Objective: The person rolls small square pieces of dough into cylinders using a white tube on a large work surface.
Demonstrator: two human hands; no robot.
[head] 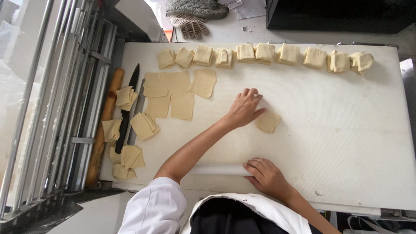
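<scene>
My left hand point(244, 107) reaches across the white work surface point(338, 130), fingers bent and resting on the board, thumb at the edge of a small flat dough square point(268, 121). It grips nothing. My right hand point(266, 175) lies near the front edge, its fingers over the end of a white rolling pin point(216, 169) that lies flat. Several flat dough squares point(180, 93) lie left of my left hand. A row of folded dough parcels point(264, 54) runs along the far edge.
At the board's left edge lie a black-handled knife point(128, 108), a wooden rolling pin point(104, 125) and folded dough scraps point(130, 156). A metal rack point(56, 108) stands at the left. Oven mitts point(195, 11) and a dark appliance point(338, 15) sit behind.
</scene>
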